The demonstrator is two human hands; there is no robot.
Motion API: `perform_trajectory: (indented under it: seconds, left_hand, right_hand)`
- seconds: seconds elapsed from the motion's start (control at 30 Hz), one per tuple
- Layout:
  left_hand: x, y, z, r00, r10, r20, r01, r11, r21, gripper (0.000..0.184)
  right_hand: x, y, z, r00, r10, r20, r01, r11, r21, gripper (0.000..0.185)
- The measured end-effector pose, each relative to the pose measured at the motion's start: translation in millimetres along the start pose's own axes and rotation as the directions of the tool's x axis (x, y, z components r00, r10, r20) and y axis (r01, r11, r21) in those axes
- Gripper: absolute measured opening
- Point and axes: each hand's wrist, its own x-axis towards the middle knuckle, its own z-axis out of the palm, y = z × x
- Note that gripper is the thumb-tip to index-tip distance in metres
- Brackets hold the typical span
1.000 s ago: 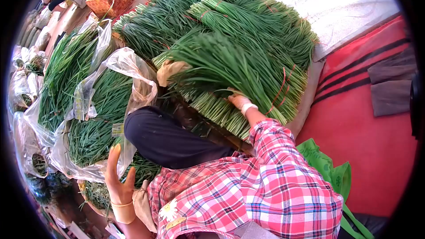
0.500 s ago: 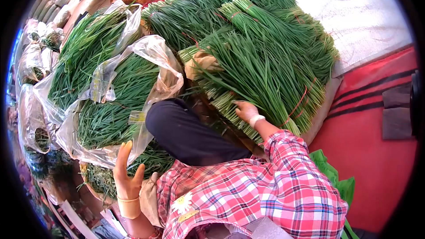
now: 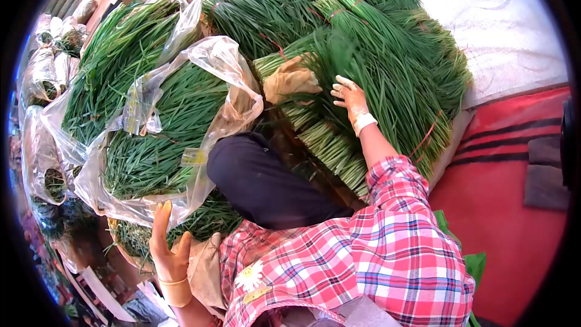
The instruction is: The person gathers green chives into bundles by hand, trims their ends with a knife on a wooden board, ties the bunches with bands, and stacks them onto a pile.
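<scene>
Holding my right hand (image 3: pixel 351 100) splayed at the left edge of the leafy green bundle (image 3: pixel 393 94), its long axis running far left to near right, I have my left hand (image 3: pixel 171 259) (also spread) farther off, near left.

White sheet (image 3: pixel 505 42) beneath bound green bundles (image 3: pixel 393 79), beside a red black-striped cloth (image 3: pixel 499 221) under dark fabric (image 3: pixel 548 185).

Bright, soft light ovrl, w/ the white sheet (image 3: pixel 484 18) at upper R of frame near blown out & glare on the bag (image 3: pixel 212 52); shadow btwn knee (image 3: pixel 242 163) & greens (image 3: pixel 393 100). Fisheye: black corners, bent lines, bluish fringe & smeared detail at far L. Some greens blurred nr R hand (image 3: pixel 351 98), rest fairly sharp mid-frame.
</scene>
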Motion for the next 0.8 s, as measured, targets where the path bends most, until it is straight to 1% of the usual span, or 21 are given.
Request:
perform_trajectory:
  seconds: [0.03,0.1,0.17,0.2,0.23,0.27,0.3,0.33,0.37,0.4,0.43,0.5,0.53,0.57,0.6,0.63,0.67,0.7,0.73,0.77,0.8]
  left_hand:
    - [0.6,0.9,-0.7,1.000,0.001,0.004,-0.001,1.000,0.011,0.057]
    - [1.7,-0.3,-0.8,1.000,-0.004,0.005,0.004,1.000,-0.016,0.056]
    - [3.9,-3.3,0.9,1.000,0.026,-0.003,-0.026,0.999,-0.044,0.056]
    - [5.1,-2.8,2.6,1.000,0.006,0.000,-0.006,0.999,-0.034,0.055]
    - [5.7,-3.5,3.8,1.000,0.010,0.002,-0.010,0.999,-0.034,0.055]
    - [5.9,-4.4,4.6,0.999,0.032,0.018,-0.032,0.999,-0.004,0.055]
    - [6.0,-5.1,4.7,0.998,0.053,0.033,-0.054,0.998,0.026,0.056]
    - [5.7,-2.3,5.1,0.999,0.041,0.029,-0.042,0.998,0.043,0.056]
    - [4.7,-3.2,4.3,0.999,0.037,0.025,-0.038,0.998,0.047,0.056]
    - [2.8,-4.9,3.7,0.999,0.030,0.021,-0.031,0.998,0.053,0.056]
    - [2.1,-6.4,3.2,1.000,0.024,0.015,-0.025,0.998,0.057,0.055]
    - [2.6,-6.0,1.6,1.000,0.017,0.006,-0.017,0.998,0.059,0.055]
    - [1.8,-7.8,2.1,1.000,-0.009,0.004,0.009,0.998,0.059,0.055]
    - [-0.6,-9.2,1.8,0.999,-0.036,0.008,0.036,0.998,0.060,0.055]
    - [-1.9,-11.5,2.7,0.999,-0.047,0.005,0.047,0.998,0.041,0.055]
    - [-1.7,-12.7,3.9,0.999,-0.045,0.002,0.044,0.998,0.043,0.055]
    - [-1.0,-13.3,5.0,0.998,-0.055,0.014,0.054,0.998,0.028,0.055]
    - [-0.4,-14.0,6.1,0.998,-0.061,0.030,0.061,0.998,0.012,0.055]
    - [-0.4,-15.4,8.1,0.997,-0.068,0.025,0.068,0.998,0.003,0.056]
    - [0.6,-14.3,8.8,0.998,-0.055,0.029,0.055,0.998,0.000,0.056]
    - [2.3,-12.5,9.2,0.999,-0.047,0.024,0.048,0.999,-0.013,0.056]
  right_hand:
    - [-13.6,-0.5,3.3,0.998,-0.044,0.049,0.044,0.999,0.009,0.036]
    - [-37.6,12.4,4.3,0.964,0.072,0.257,-0.046,0.993,-0.107,0.031]
    - [-46.0,46.6,12.0,0.934,0.224,0.277,-0.096,0.907,-0.410,0.030]
    - [-33.8,74.7,14.2,0.944,0.228,0.239,-0.042,0.801,-0.598,0.031]
    - [-20.0,101.8,14.3,0.953,0.224,0.204,0.008,0.655,-0.756,0.033]
    - [-6.1,109.9,13.5,0.958,0.172,0.231,0.118,0.498,-0.859,0.037]
    - [16.3,119.9,10.9,0.957,0.170,0.233,0.120,0.499,-0.858,0.037]
    - [42.5,128.7,7.4,0.993,0.084,0.088,0.041,0.452,-0.891,0.041]
    - [59.1,132.2,6.8,0.999,-0.010,-0.052,-0.043,0.411,-0.910,0.045]
    - [48.1,96.9,10.9,0.981,0.090,-0.174,-0.181,0.754,-0.632,0.052]
    - [33.6,55.6,17.0,0.943,0.231,-0.238,-0.284,0.933,-0.220,0.059]
    - [40.9,40.8,22.3,0.965,0.200,-0.170,-0.200,0.980,0.017,0.068]
    - [37.1,25.5,31.5,0.959,0.246,-0.142,-0.239,0.969,0.065,0.069]
    - [27.2,12.4,41.1,0.966,0.208,-0.154,-0.205,0.978,0.036,0.069]
    - [8.1,-11.6,53.4,0.998,0.034,-0.059,-0.039,0.995,-0.092,0.072]
    - [-2.9,-26.0,63.4,0.990,-0.130,0.055,0.138,0.970,-0.199,0.077]
    - [5.4,-19.5,72.9,0.936,-0.327,0.131,0.350,0.817,-0.458,0.080]
    - [14.0,-13.5,83.6,0.842,-0.478,0.251,0.511,0.554,-0.657,0.083]
    - [15.0,-15.4,97.2,0.849,-0.431,0.306,0.469,0.348,-0.812,0.081]
    - [16.5,-18.4,109.8,0.862,-0.372,0.344,0.409,0.110,-0.906,0.080]
    - [35.2,-11.3,116.5,0.915,-0.229,0.331,0.343,0.010,-0.939,0.059]
